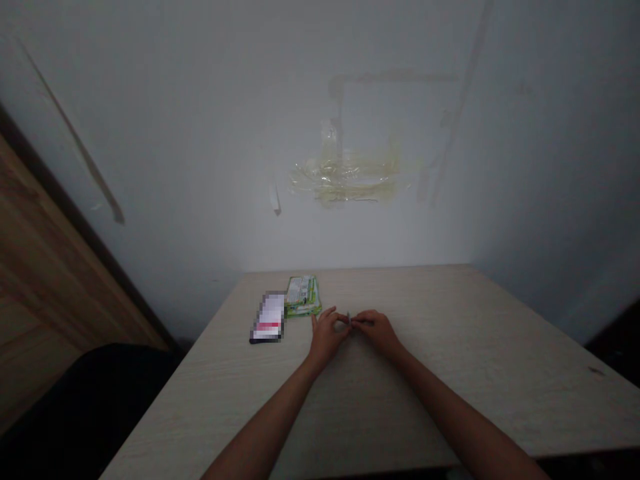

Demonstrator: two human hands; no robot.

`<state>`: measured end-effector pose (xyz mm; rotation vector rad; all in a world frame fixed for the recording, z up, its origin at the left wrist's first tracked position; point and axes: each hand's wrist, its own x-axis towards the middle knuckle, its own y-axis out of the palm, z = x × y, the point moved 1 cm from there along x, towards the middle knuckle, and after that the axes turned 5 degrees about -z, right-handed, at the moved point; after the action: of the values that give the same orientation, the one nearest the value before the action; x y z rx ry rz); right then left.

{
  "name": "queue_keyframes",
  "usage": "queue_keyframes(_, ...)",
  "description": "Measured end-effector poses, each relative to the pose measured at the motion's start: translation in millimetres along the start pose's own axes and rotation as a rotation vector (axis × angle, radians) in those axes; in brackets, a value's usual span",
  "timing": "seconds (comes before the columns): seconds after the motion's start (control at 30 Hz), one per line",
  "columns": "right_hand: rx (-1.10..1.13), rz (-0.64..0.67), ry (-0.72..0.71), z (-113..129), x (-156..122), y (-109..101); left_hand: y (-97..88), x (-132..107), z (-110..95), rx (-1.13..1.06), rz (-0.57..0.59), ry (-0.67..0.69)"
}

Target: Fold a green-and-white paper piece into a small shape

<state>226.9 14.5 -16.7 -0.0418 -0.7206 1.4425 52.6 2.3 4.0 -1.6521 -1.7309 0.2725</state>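
Note:
My left hand [327, 337] and my right hand [377, 330] meet over the middle of the table, fingertips closed from both sides on a small thin greyish piece [349, 319]. It stands edge-on to me, and its kind is too small to make out. Left of my left hand, close to its fingers, lies a stack of flat green and white printed packets or cards [303, 293]. A phone [269, 317] lies beside that stack, its screen blurred out with pixels.
The pale wooden table [435, 373] runs back to a grey wall [200, 133] with yellowed clear tape [350, 177] on it. To the left are a wooden panel [45, 267] and a dark rounded shape [100, 407] beside the table edge.

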Motion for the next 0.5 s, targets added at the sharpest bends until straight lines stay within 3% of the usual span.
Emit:
queue_keyframes(0.33,-0.051,-0.057,0.0,-1.3,-0.1,-2.4,0.3,2.5,7.8,-0.035,-0.014,-0.018)
queue_keyframes(0.5,-0.156,-0.043,-0.127,0.9,0.9,-6.5,-2.6,2.9,9.6,0.009,0.004,0.008)
